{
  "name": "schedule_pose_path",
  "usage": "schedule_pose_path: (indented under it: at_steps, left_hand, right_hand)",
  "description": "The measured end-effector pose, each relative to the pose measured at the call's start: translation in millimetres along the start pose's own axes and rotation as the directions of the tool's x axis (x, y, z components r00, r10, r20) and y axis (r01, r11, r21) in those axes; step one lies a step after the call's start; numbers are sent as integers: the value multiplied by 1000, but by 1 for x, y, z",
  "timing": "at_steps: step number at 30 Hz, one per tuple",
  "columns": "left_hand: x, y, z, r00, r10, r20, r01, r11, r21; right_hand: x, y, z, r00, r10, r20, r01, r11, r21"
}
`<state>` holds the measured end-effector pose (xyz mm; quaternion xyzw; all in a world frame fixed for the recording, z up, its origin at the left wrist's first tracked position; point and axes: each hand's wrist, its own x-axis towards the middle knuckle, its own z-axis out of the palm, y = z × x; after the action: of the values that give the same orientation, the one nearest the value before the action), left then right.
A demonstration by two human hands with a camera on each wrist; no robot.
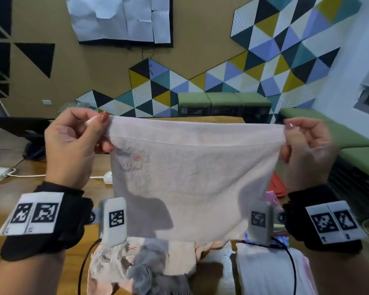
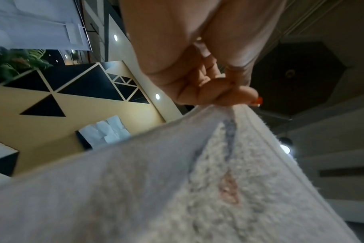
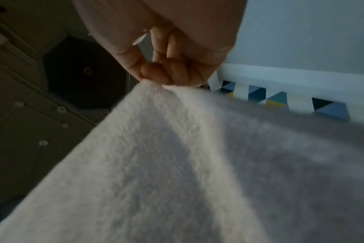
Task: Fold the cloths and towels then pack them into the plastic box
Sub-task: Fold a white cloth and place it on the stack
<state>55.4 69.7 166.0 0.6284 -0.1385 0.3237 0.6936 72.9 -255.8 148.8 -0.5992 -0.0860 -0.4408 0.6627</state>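
A pale pink towel with faint embroidery near its 10 o'clock corner hangs spread above the wooden table. The left hand and right hand each pinch a top corner with curled fingers. Only the head view shows the unfolded cloth heap at 6 o'clock; the left wrist view shows terry texture.

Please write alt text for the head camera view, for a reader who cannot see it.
Two hands, left hand and right hand, pinch the top corners of a pale pink towel and hold it spread out above a wooden table, with crumpled cloths below.
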Motion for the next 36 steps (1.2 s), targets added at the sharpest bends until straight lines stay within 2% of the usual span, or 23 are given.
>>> schedule_pose_path:
  at_steps: [3,4,6,7,9,12,14,15,18,20,22,23,25,26,27,28,30,32,33,34,35,36]
  left_hand:
    - [7,5,8,1000,-9,-15,8,998,-60]
    - [12,-1,10,998,-49,-29,47,997,-55]
    - [20,-26,13,974,-216,-63,216,976,-5]
    - [22,-43,14,943,-323,-74,326,945,29]
    - [17,-82,13,859,-508,-68,513,854,87]
    - [2,-133,8,727,-682,-84,686,715,132]
    - [-8,-151,2,663,-739,-115,747,647,153]
    - [-13,-156,-2,647,-753,-124,761,626,172]
    - [-32,-155,-20,628,-772,-96,759,581,294]
    - [-51,-151,-36,600,-796,-77,764,542,350]
    - [-73,-148,-53,527,-846,-83,788,450,419]
    - [-84,-147,-60,472,-878,-81,791,380,480]
    - [-103,-148,-69,342,-937,-76,774,235,588]
    - [-109,-148,-71,291,-954,-75,765,185,616]
    - [-113,-146,-72,264,-962,-69,755,162,636]
    - [-114,-143,-73,256,-965,-64,746,155,648]
    - [-110,-131,-76,270,-962,-48,742,175,647]
    - [-104,-112,-79,278,-961,0,751,217,624]
    - [-104,-104,-80,267,-963,27,747,225,626]
    - [-107,-98,-81,238,-970,49,737,214,641]
    - [-113,-95,-81,199,-978,63,715,189,673]
    - [-121,-94,-80,150,-987,63,681,150,717]
  right_hand:
    - [8,2,5,995,88,-49,-84,994,74]
    - [10,6,9,990,133,-35,-131,989,70]
    - [11,28,14,970,238,41,-233,968,-95]
    - [8,43,15,947,305,97,-277,933,-230]
    - [-8,84,13,869,470,155,-373,827,-420]
    - [-32,141,5,757,634,158,-465,693,-551]
    - [-46,157,1,706,690,161,-513,654,-557]
    - [-52,158,-1,700,695,163,-532,660,-531]
    - [-70,148,-15,731,670,130,-559,697,-449]
    - [-87,138,-32,703,699,133,-605,685,-407]
    - [-111,131,-49,603,769,214,-650,629,-427]
    - [-124,129,-56,520,806,283,-645,588,-489]
    - [-146,129,-67,342,851,398,-537,525,-660]
    - [-154,127,-68,274,858,435,-489,513,-705]
    - [-157,126,-68,240,863,445,-472,504,-723]
    - [-157,123,-67,236,860,453,-469,509,-722]
    - [-153,114,-65,275,833,481,-478,552,-684]
    - [-145,102,-68,299,802,517,-539,589,-603]
    - [-143,97,-71,298,788,539,-559,602,-570]
    - [-142,92,-74,287,777,561,-561,611,-559]
    - [-146,89,-77,247,779,577,-560,601,-571]
    - [-153,87,-81,182,797,575,-554,567,-610]
